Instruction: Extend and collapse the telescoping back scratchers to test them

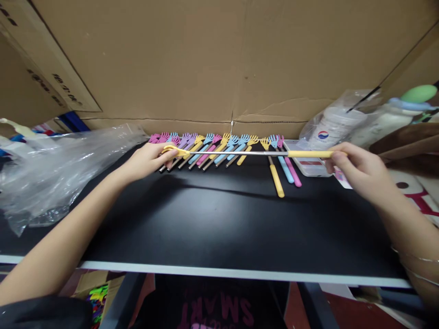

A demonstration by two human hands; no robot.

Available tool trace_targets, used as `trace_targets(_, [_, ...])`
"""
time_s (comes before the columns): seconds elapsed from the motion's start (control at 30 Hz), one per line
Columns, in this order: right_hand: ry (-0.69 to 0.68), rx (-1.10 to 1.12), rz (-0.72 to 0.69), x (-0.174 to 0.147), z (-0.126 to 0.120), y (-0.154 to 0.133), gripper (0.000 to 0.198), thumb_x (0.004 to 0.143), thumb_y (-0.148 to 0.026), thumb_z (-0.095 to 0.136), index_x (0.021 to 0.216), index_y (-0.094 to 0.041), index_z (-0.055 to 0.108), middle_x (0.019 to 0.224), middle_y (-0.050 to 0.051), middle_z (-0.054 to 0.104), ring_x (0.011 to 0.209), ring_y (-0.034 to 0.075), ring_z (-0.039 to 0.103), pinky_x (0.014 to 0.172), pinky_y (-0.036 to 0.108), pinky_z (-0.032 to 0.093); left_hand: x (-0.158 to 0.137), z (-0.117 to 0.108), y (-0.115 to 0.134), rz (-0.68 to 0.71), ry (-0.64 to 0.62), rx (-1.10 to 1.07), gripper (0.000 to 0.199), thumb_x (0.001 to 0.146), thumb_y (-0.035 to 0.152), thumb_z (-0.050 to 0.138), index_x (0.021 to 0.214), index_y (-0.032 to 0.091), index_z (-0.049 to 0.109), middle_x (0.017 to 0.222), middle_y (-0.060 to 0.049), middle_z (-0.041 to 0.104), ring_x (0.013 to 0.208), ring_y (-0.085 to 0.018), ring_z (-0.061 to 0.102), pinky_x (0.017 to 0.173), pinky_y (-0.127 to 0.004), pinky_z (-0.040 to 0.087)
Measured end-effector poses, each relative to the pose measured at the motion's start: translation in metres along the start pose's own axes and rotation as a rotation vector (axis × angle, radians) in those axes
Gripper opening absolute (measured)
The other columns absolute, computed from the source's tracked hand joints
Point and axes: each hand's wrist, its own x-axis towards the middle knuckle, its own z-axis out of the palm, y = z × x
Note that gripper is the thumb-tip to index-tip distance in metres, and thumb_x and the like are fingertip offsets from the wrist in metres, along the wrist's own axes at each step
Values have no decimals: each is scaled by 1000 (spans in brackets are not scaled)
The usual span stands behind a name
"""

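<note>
A yellow telescopic back scratcher [236, 153] is stretched out level above the black table. My left hand [151, 160] is closed on its yellow claw end at the left. My right hand [356, 169] pinches the end of its yellow handle [308, 154]. Behind it lies a row of back scratchers [206, 151] in pink, purple, blue and yellow, their claws toward the cardboard. Apart from that row, to its right, lie a yellow back scratcher [277, 180], a blue one [286, 169] and a pink one [293, 171].
The black table [212, 228] has a pale front edge. A clear plastic bag [58, 169] lies at left. At right stand a shallow plastic box [313, 169], a bagged Pepsi cup [336, 128] and a bottle with a green top [394, 114]. Cardboard [206, 59] walls the back.
</note>
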Motion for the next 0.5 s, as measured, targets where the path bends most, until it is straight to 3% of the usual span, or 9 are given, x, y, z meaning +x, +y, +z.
trace_targets(0.13, [-181, 72, -147, -8, 25, -29, 29, 91, -45, 44, 83, -21, 58, 68, 2, 60, 64, 16, 55, 65, 29, 40, -6, 19, 33, 112, -7, -48, 43, 92, 52, 35, 91, 18, 61, 64, 1, 63, 55, -13, 49, 58, -23, 32])
trace_targets(0.23, [-237, 62, -264, -14, 40, -41, 24, 91, -41, 45, 90, -22, 60, 70, 3, 60, 65, 17, 56, 63, 30, 41, -11, 32, 50, 164, -49, -61, 41, 94, 49, 34, 94, 19, 61, 59, 2, 61, 54, -13, 51, 58, -22, 32])
trace_targets(0.5, [-243, -17, -317, -15, 40, -39, 24, 92, -38, 43, 93, -22, 61, 77, 5, 62, 67, 17, 58, 62, 30, 43, -14, 40, 54, 177, -57, -109, 39, 95, 47, 35, 97, 19, 61, 56, 4, 57, 51, -12, 51, 57, -22, 33])
